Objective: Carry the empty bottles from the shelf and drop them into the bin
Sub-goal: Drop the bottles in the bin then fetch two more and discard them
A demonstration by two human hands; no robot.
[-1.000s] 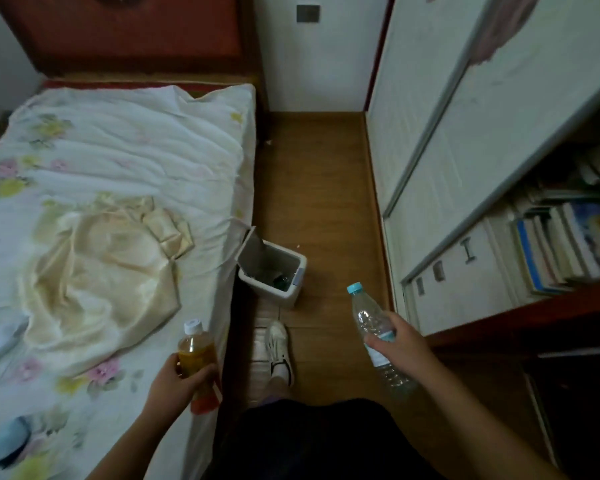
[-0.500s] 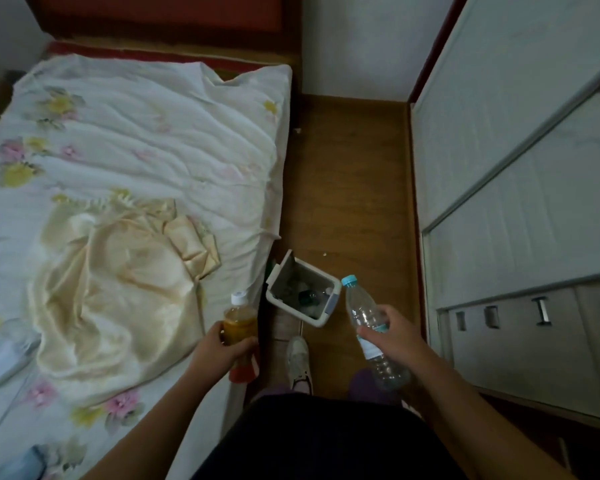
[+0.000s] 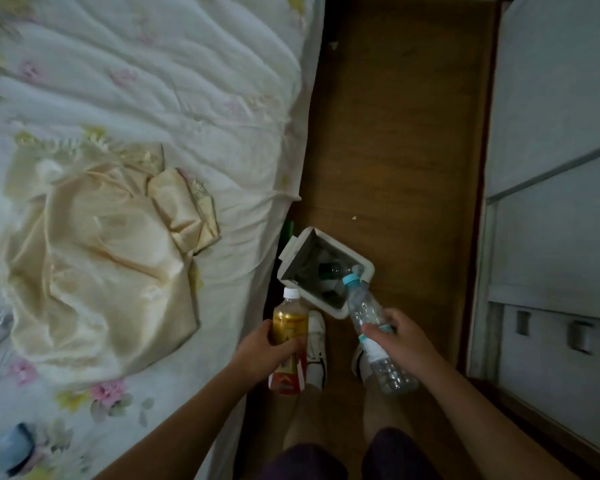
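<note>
Bottles close on the bin (image 3: pixel 321 301) — short a second ago, the clear bottle (image 3: pixel 361 304) now tips its cap over the rim at 4 o'clock, right hand (image 3: pixel 406 341) fingers clamped round it; left hand (image 3: pixel 260 355) fingers grip the orange bottle (image 3: pixel 289 320) at 7 o'clock — drop seemingly next.

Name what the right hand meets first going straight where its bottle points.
Probably the white bin, at its open mouth; the clear bottle in the right hand overlaps its rim, depth unclear.

The clear bottle (image 3: pixel 363 306) (blue cap (image 3: pixel 351 280) first) now reaches over the bin (image 3: pixel 321 304).
</note>
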